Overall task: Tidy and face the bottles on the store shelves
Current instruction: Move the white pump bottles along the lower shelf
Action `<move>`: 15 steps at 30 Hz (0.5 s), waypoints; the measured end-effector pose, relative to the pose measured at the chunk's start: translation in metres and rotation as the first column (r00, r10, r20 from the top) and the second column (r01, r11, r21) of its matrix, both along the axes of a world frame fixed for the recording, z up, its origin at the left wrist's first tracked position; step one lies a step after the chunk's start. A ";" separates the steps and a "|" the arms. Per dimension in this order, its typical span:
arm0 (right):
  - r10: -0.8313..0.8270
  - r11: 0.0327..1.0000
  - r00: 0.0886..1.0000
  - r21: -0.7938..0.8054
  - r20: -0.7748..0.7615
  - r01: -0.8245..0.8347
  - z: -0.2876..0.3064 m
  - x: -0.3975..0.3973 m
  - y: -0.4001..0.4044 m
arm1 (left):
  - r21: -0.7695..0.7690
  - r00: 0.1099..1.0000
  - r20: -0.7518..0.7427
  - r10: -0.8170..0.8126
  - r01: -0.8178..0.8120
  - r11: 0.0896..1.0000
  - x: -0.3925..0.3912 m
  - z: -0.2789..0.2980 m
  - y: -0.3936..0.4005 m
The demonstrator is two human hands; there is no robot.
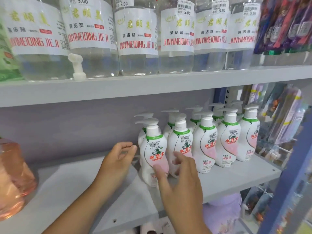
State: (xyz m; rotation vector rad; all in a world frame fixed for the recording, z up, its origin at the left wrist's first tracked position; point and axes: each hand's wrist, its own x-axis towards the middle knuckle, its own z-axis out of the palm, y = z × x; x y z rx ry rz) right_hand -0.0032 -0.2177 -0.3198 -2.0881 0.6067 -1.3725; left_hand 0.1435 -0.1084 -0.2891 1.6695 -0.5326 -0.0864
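Note:
Several white pump bottles with pink and green labels stand in rows on the lower grey shelf (pixel 236 176). The front left pump bottle (pixel 154 149) faces forward. My left hand (pixel 118 157) hovers just left of it with relaxed, slightly curved fingers, holding nothing. My right hand (pixel 179 181) is in front of that bottle, thumb touching its lower label, fingers spread toward the second front bottle (pixel 181 142). Whether the fingers touch that second bottle is unclear.
The upper shelf (pixel 152 85) carries several large clear bottles (pixel 136 39) with white labels and a loose white pump head (pixel 76 66). A pink translucent container (pixel 13 176) stands at the far left. Hanging packets (pixel 283 119) crowd the right side.

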 end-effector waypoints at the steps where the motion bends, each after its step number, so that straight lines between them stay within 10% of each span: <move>1: 0.071 0.996 0.996 0.048 0.050 -0.074 0.004 -0.019 -0.015 | 0.000 0.993 0.070 0.092 -0.093 0.996 -0.016 0.000 0.005; 6: 0.052 0.998 0.976 0.006 0.211 -0.054 0.018 -0.103 -0.159 | 0.068 0.974 0.117 0.194 -0.203 0.977 -0.093 -0.023 -0.018; 15: 0.150 0.985 0.984 0.101 -0.093 -0.141 0.005 -0.096 -0.283 | 0.095 0.886 0.153 0.438 -0.454 0.886 -0.114 -0.023 -0.054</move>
